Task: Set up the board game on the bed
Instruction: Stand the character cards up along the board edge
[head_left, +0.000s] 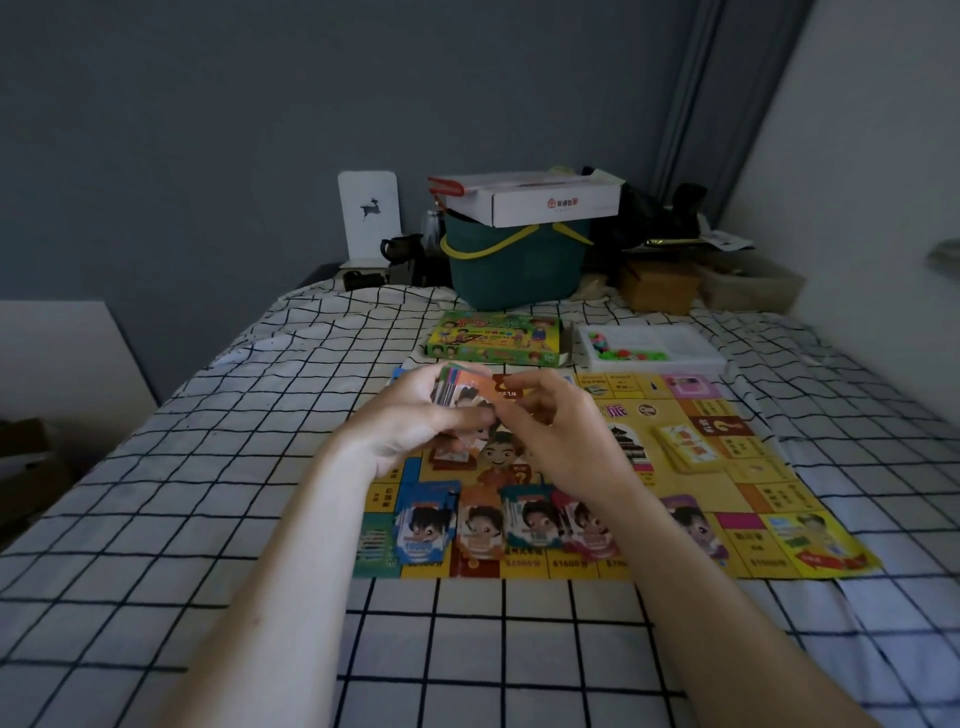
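Note:
A yellow paper game board (748, 499) lies flat on the checked bed (208, 467). Above its far left part my left hand (410, 421) grips a stack of play-money cards (460, 387). My right hand (561, 436) pinches the orange top card of that stack. Several piles of sorted cards (498, 525) with cartoon faces lie in a row along the board's near edge, and a purple pile (693, 522) lies to their right. A small deck of yellow cards (688, 448) rests on the board's right side.
The green game box (493, 338) and a white tray of coloured pieces (649, 345) lie just beyond the board. A teal basket (514, 265) with a white carton on top, brown boxes and clutter stand at the bed's far end. A wall runs along the right.

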